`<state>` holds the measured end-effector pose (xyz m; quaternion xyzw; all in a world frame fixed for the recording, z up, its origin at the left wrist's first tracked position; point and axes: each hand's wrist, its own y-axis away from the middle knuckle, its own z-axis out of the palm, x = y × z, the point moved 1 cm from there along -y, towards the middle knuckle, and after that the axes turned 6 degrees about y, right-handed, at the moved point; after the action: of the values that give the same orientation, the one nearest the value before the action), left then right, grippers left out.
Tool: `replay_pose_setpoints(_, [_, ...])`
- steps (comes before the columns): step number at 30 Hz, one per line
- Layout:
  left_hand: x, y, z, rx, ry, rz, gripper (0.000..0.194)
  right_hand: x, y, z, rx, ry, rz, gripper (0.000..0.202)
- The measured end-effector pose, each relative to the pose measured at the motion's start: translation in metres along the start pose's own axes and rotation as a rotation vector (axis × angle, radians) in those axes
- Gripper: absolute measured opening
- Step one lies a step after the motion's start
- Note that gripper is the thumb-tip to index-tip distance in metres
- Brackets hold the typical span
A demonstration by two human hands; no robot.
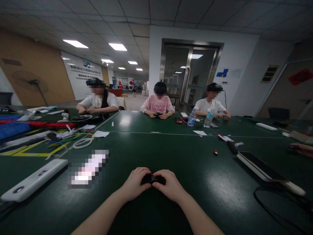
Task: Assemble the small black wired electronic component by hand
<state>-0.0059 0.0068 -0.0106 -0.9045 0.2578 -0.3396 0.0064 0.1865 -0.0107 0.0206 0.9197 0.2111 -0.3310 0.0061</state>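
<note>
Close to the near edge of the dark green table, my left hand (135, 183) and my right hand (171, 184) come together around a small black object (154, 179). Fingers and thumbs curl over it from both sides, the left at one end and the right at the other. A lighter, greyish spot shows at its middle. Its ends are covered by my fingers, so I cannot make out its kind. To the left of my hands lies a phone (90, 167) with a lit, blurred screen.
A long white device (35, 179) lies at left, near cables and blue trays (14, 130). At right are a dark-screened phone (261, 166), black cable (259, 199) and small red item (215, 152). Two water bottles (209, 118) stand farther back, where several people sit.
</note>
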Motion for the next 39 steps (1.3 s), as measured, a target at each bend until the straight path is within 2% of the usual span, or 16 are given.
replay_pose_setpoints(3, [0.001,0.001,-0.002,-0.022,0.014,-0.005,0.047,0.0,0.001,0.0,-0.017,-0.001,0.025,0.026])
replay_pose_setpoints(9, [0.007,0.001,-0.006,-0.05,0.016,-0.031,0.037,-0.003,0.002,-0.003,-0.039,0.004,0.05,0.026])
replay_pose_setpoints(18, [0.003,0.002,-0.007,-0.06,0.052,-0.005,0.042,-0.003,0.003,-0.003,-0.046,0.016,0.071,0.023])
replay_pose_setpoints(33, [0.009,0.001,-0.008,-0.06,0.045,0.011,0.035,-0.005,0.003,-0.002,-0.029,0.035,0.03,0.019])
replay_pose_setpoints(39, [0.011,0.002,-0.009,-0.056,0.055,-0.003,0.036,-0.003,0.001,-0.002,0.016,-0.042,0.058,0.019])
